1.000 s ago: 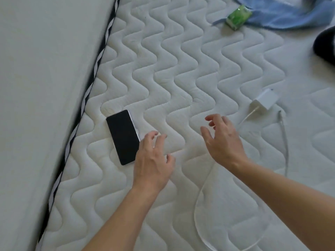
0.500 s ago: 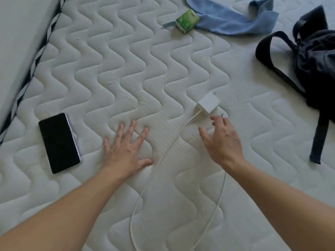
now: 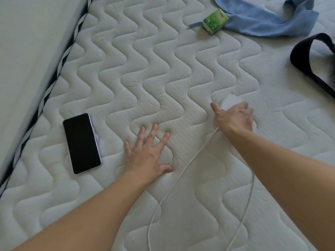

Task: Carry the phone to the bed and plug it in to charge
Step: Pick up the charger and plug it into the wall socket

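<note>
Nothing readable here, honestly.
Only printed thing is the little green packet [image 3: 215, 21] up by the blue cloth [image 3: 268, 19]. It's got some dark marks on its top and a pale round logo on its near end, but it's all too small and blurry to make out.

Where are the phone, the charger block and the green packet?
phone [image 3: 82, 143]: head view, middle of its dark screen.
charger block [image 3: 231, 103]: head view, white top above the fingers.
green packet [image 3: 215, 21]: head view, its top face.
</note>
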The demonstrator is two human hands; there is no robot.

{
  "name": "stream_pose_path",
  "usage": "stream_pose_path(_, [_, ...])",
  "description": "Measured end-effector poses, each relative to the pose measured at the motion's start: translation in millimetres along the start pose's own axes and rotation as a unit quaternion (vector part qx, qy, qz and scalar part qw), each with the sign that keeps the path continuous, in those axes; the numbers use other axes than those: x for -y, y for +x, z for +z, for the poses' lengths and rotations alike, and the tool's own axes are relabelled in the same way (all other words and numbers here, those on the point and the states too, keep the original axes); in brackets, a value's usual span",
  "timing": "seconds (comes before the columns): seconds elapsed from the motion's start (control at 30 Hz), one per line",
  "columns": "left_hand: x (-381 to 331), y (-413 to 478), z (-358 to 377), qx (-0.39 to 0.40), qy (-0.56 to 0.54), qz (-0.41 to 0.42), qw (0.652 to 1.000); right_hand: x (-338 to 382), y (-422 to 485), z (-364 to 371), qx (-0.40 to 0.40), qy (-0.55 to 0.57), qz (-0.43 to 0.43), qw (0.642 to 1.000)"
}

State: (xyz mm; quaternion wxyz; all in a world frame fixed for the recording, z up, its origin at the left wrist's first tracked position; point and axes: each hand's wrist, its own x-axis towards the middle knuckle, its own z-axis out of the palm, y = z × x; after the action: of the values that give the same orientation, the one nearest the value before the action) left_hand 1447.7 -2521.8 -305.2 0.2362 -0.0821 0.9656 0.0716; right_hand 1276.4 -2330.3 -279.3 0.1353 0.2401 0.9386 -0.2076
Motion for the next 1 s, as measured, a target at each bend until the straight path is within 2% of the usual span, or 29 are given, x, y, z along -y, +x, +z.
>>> stream_pose_path(0.1, [1.8, 0.8, 2.2, -0.006, -0.01, 0.004, 1.0, 10.0, 0.3, 2.8, -0.015, -0.006, 0.006, 1.0])
stream_pose_path(0.23, [2.5, 1.5, 3.2, -0.004, -0.017, 0.004, 1.0, 9.3, -15.0, -0.5, -0.009, -0.028, -0.033, 0.999])
stream_pose_path(0.33, [2.2, 2.3, 2.3, 0.0, -0.034, 0.0, 0.999, 0.3, -36.1, -6.5, 0.005, 0.025, -0.046, 0.999])
stream_pose_path(0.47, [1.1, -0.3, -4.3, 0.012, -0.05, 0.0, 0.999, -10.5, -73.1, -15.3, 0.075, 0.154, -0.057, 0.984])
stream_pose_path(0.57, [5.3, -13.8, -10.3, 0.001, -0.082, 0.014, 0.997, -19.8, -102.3, -19.7, 0.15, 0.256, -0.066, 0.953])
stream_pose_path(0.63, [19.5, -41.3, -3.3, -0.033, -0.122, 0.005, 0.992, -23.7, -122.9, -22.6, 0.214, 0.302, -0.082, 0.925])
stream_pose_path(0.73, [62.0, -114.0, 27.4, -0.112, -0.141, -0.055, 0.982, -27.8, -152.3, -22.0, 0.318, 0.344, -0.123, 0.875])
stream_pose_path(0.8, [96.9, -169.9, 51.5, -0.143, -0.142, -0.126, 0.971, -28.1, -174.4, -17.0, 0.382, 0.341, -0.144, 0.847])
stream_pose_path(0.9, [137.6, -237.3, 76.5, -0.12, -0.147, -0.247, 0.95, -23.2, -215.5, -1.1, 0.463, 0.296, -0.164, 0.819])
stream_pose_path(1.0, [155.3, -267.9, 97.3, -0.095, -0.18, -0.332, 0.921, -17.3, -263.4, 19.5, 0.5, 0.22, -0.21, 0.811])
